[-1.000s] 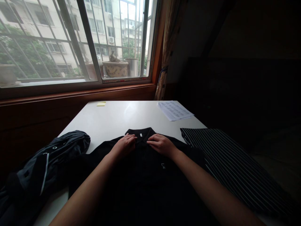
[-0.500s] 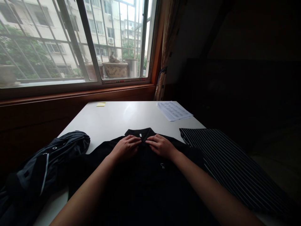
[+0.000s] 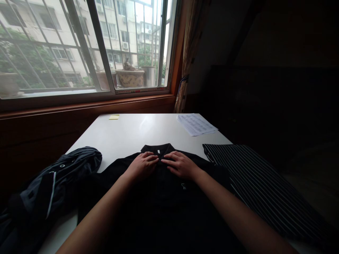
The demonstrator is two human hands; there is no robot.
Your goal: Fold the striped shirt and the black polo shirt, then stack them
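A black collared shirt (image 3: 159,204) lies spread out, front side up, with its collar toward the window. A small white tag shows inside the neck, and a small light emblem sits on the chest. My left hand (image 3: 144,164) is closed on the left edge of the shirt's neck opening, just below the collar. Opposite it, my right hand (image 3: 181,165) grips the other edge, its thumb hidden beneath the fingers. The fingertips of both hands almost meet at the front placket. Any button between them is too dark and small to make out.
A crumpled dark garment (image 3: 71,169) with white piping lies at the left on the white table (image 3: 132,132). To the right is a black striped cloth (image 3: 254,176). Printed papers (image 3: 197,124) and a yellow sticky note (image 3: 114,116) lie toward the window (image 3: 127,46).
My right fingertips have shifted slightly left, nearer to my left fingertips at the neck opening. The shirt and the other things stay where they were.
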